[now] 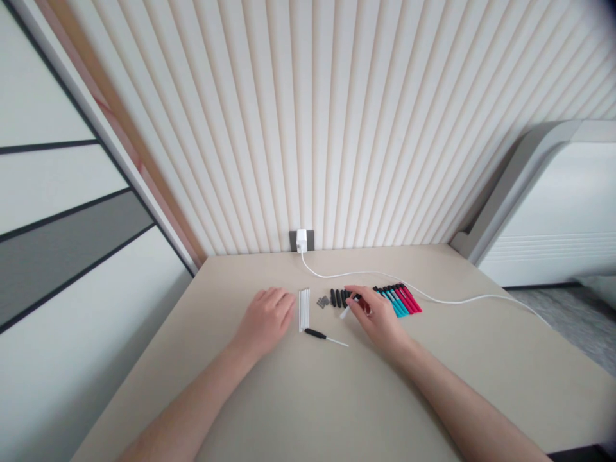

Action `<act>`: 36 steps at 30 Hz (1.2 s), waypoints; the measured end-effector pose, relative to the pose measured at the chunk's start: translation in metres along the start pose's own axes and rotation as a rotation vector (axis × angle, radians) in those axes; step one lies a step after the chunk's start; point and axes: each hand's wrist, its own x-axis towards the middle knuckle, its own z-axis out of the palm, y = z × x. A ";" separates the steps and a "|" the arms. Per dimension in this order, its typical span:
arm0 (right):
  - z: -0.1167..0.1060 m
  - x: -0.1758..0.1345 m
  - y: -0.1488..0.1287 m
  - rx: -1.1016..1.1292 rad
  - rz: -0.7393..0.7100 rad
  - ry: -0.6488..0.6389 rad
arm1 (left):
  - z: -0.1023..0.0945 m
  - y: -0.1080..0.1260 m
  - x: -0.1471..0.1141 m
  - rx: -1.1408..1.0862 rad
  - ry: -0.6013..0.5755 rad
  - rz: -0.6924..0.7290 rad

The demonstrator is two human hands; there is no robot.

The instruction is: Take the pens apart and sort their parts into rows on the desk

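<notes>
My left hand (269, 317) rests on the table with nothing visible in it, its fingers loosely bent beside a row of thin white sticks (304, 309). My right hand (378, 314) pinches a small white piece (344, 313) between thumb and forefinger; its exact kind is too small to make out. Several short black tubes (339, 298) stand in a row just left of these fingers, partly hidden by them. Between sticks and tubes lies a little group of small grey pieces (323, 301). Nearer to me, a black tube (315, 333) has a thin white stick (337, 342) protruding from it.
Teal tubes (397, 304) and red tubes (410, 300) with black ends lie in a row right of my right hand. A white cable (366, 273) runs from the charger (301, 240) at the wall across the table (308, 410). A grey-white headboard (553, 212) stands at the right.
</notes>
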 end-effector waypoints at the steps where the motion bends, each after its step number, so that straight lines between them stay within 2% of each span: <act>1: 0.000 0.000 0.000 -0.007 -0.003 -0.008 | -0.001 -0.010 -0.001 0.051 -0.014 -0.076; 5: 0.001 -0.001 -0.001 -0.020 -0.022 -0.025 | 0.001 -0.037 -0.008 0.099 -0.172 -0.229; 8: 0.002 -0.002 -0.002 -0.021 -0.029 -0.029 | 0.004 -0.042 -0.010 0.003 -0.280 -0.256; 10: 0.003 -0.002 -0.003 -0.022 -0.026 -0.037 | 0.004 -0.041 -0.009 -0.067 -0.312 -0.254; 23: 0.001 -0.003 -0.006 -0.018 -0.013 -0.084 | 0.009 -0.050 -0.010 -0.200 -0.293 -0.275; 30: 0.001 -0.004 -0.006 -0.008 -0.011 -0.090 | 0.009 -0.051 -0.012 -0.133 -0.289 -0.301; 36: 0.003 -0.003 -0.003 0.025 -0.004 -0.077 | 0.008 -0.051 -0.012 -0.057 -0.351 -0.391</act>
